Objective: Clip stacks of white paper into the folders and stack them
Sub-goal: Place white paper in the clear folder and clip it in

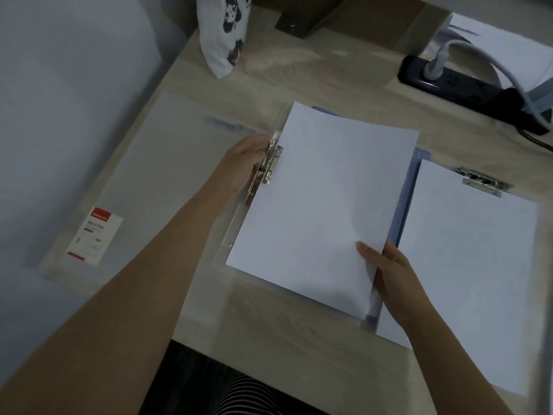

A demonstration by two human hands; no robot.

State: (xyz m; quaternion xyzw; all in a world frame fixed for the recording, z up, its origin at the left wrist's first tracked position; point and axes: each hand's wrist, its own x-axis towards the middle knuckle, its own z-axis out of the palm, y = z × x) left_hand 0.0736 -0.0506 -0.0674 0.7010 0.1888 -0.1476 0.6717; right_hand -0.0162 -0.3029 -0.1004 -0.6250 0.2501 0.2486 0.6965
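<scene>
A stack of white paper (323, 202) lies tilted over an open translucent folder (227, 250) at the middle of the desk. My left hand (248, 163) grips the folder's metal clip (269, 163) at the paper's upper left edge, and the clip is raised. My right hand (389, 271) pinches the paper's lower right corner, thumb on top. To the right lies a second folder (472, 265) with white paper held under its own metal clip (481, 181). A blue folder edge (404, 211) shows between the two.
The open folder's translucent cover (155, 181), with a red and white label (95, 238), spreads to the left. A printed white bag (224, 31), a black power strip (466, 82) with a white cable and more paper (502, 46) sit at the desk's far side.
</scene>
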